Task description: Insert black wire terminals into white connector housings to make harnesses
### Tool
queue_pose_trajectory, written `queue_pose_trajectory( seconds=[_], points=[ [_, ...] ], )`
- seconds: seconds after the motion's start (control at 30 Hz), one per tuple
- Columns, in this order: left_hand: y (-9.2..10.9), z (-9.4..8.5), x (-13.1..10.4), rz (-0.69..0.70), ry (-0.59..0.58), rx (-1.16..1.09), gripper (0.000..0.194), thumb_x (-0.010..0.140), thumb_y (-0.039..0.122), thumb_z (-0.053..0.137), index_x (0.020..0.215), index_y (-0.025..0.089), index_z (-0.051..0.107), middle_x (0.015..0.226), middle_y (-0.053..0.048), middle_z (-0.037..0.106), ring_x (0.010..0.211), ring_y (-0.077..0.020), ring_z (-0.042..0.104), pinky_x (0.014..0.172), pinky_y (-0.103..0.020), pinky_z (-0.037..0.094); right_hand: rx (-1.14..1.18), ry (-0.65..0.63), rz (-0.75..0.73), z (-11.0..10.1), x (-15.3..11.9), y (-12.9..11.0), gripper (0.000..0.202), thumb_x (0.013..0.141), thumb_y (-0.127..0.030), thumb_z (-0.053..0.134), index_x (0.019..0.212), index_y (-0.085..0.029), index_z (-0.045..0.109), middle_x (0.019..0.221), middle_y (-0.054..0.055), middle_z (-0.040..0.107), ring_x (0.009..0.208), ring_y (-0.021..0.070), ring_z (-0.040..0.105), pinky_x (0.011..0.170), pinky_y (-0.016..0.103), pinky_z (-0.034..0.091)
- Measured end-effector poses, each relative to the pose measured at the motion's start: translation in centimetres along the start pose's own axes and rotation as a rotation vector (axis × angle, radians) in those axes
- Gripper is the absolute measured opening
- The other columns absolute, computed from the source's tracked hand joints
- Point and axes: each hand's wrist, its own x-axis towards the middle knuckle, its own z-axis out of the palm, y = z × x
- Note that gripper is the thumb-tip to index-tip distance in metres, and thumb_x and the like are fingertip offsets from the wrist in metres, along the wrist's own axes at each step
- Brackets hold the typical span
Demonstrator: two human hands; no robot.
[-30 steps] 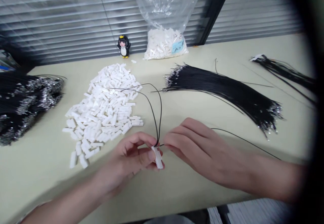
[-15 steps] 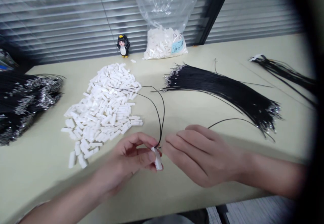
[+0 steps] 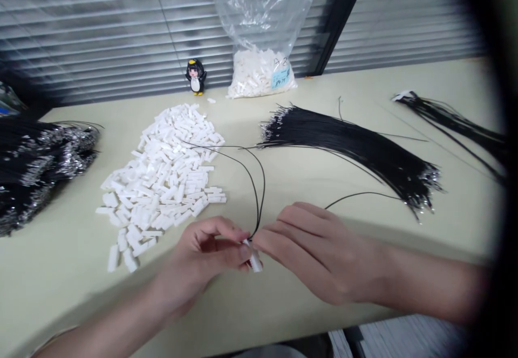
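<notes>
Between the thumb and fingers of my left hand [image 3: 212, 250] is a small white connector housing [image 3: 254, 262], tilted, with a toothed edge. Two black wires [image 3: 257, 201] rise from its upper end and curve left over the pile of white housings [image 3: 170, 169]. My right hand [image 3: 311, 250] is closed in a pinch, its fingertips against the upper end of the housing. One black wire [image 3: 356, 194] trails out behind that hand to the right; its tip is hidden by the fingers.
A thick bundle of black wires [image 3: 343, 142] with metal terminals lies behind my right hand. More wires lie at the left [image 3: 36, 169] and far right [image 3: 453, 121]. At the back stand a bag of white housings [image 3: 259, 75] and a penguin figurine [image 3: 196, 77].
My right hand has moved slightly left and its fingertips have closed in on the housing. My left hand still holds the housing in about the same place.
</notes>
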Motion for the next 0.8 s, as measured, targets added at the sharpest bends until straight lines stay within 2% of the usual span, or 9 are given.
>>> queue_pose_trajectory(
  seconds=[0.13,0.23,0.33,0.37,0.43,0.53,0.63,0.7,0.8],
  points=[
    [-0.2,0.1,-0.2,-0.013,-0.018,-0.025,0.011,0.077,0.01,0.067,0.08,0.018,0.06,0.077,0.0,0.068,0.07,-0.0092,0.064,0.067,-0.019,0.049,0.193,0.043,0.102,0.6,0.1,-0.1,0.003,0.083,-0.016,0.051,0.082,-0.014,0.053,0.07,0.0,0.057,0.068,0.0093,0.044,0.065,0.025,0.037],
    [-0.1,0.5,-0.5,-0.047,0.033,-0.044,0.012,0.077,0.013,0.068,0.081,0.017,0.057,0.079,0.0,0.068,0.071,-0.0113,0.065,0.069,-0.022,0.049,0.42,0.117,0.366,1.4,0.1,1.3,0.004,0.084,-0.019,0.049,0.084,-0.015,0.05,0.076,-0.001,0.057,0.071,0.0057,0.048,0.069,0.02,0.04],
    [0.1,0.8,-0.6,-0.087,0.087,-0.027,0.015,0.077,0.016,0.069,0.084,0.017,0.056,0.081,-0.001,0.067,0.075,-0.0124,0.065,0.072,-0.022,0.049,0.302,0.097,0.649,2.8,-0.3,4.9,0.009,0.087,-0.022,0.045,0.086,-0.016,0.051,0.083,0.0,0.058,0.075,0.0053,0.049,0.07,0.018,0.04],
    [0.1,0.9,-0.6,-0.092,0.091,-0.017,0.015,0.078,0.016,0.068,0.085,0.016,0.055,0.081,-0.001,0.067,0.076,-0.0119,0.065,0.072,-0.022,0.049,0.2,0.039,0.664,3.4,-0.5,6.4,0.012,0.087,-0.024,0.044,0.088,-0.017,0.053,0.088,0.001,0.058,0.08,0.0069,0.05,0.073,0.02,0.04],
    [0.2,0.9,-0.5,-0.103,0.095,-0.005,0.014,0.079,0.016,0.067,0.085,0.016,0.054,0.081,-0.002,0.065,0.077,-0.0105,0.063,0.072,-0.02,0.049,0.134,0.002,0.669,4.8,-0.8,9.4,0.015,0.086,-0.023,0.045,0.091,-0.016,0.058,0.097,0.004,0.059,0.091,0.0122,0.049,0.084,0.027,0.037],
    [0.2,0.8,-0.3,-0.11,0.081,0.003,0.013,0.081,0.017,0.065,0.085,0.016,0.052,0.083,-0.002,0.064,0.079,-0.0103,0.061,0.075,-0.021,0.049,0.103,-0.045,0.631,6.6,-0.6,12.5,0.022,0.085,-0.024,0.047,0.099,-0.016,0.062,0.106,0.008,0.057,0.101,0.0175,0.046,0.088,0.033,0.032],
    [0.1,0.8,-0.3,-0.109,0.062,0.021,0.013,0.082,0.017,0.064,0.086,0.016,0.052,0.084,-0.002,0.063,0.081,-0.011,0.061,0.078,-0.023,0.048,0.102,-0.089,0.559,8.1,0.7,13.5,0.024,0.083,-0.028,0.051,0.103,-0.02,0.063,0.112,0.008,0.055,0.111,0.0211,0.04,0.09,0.036,0.028],
    [0.1,0.8,-0.4,-0.113,0.07,0.024,0.014,0.082,0.017,0.064,0.086,0.016,0.051,0.085,-0.002,0.062,0.081,-0.0107,0.06,0.077,-0.023,0.048,0.112,-0.117,0.514,8.8,1.7,13.5,0.019,0.083,-0.027,0.051,0.096,-0.022,0.064,0.112,0.006,0.055,0.113,0.0215,0.038,0.09,0.036,0.027],
    [0.3,0.9,-0.3,-0.118,0.086,0.017,0.014,0.081,0.017,0.064,0.086,0.016,0.05,0.084,-0.001,0.061,0.08,-0.0104,0.06,0.076,-0.023,0.049,0.125,-0.119,0.49,9.6,2.9,13.2,0.016,0.085,-0.021,0.046,0.085,-0.016,0.061,0.106,0.007,0.056,0.111,0.0207,0.039,0.088,0.034,0.027]
  ],
)
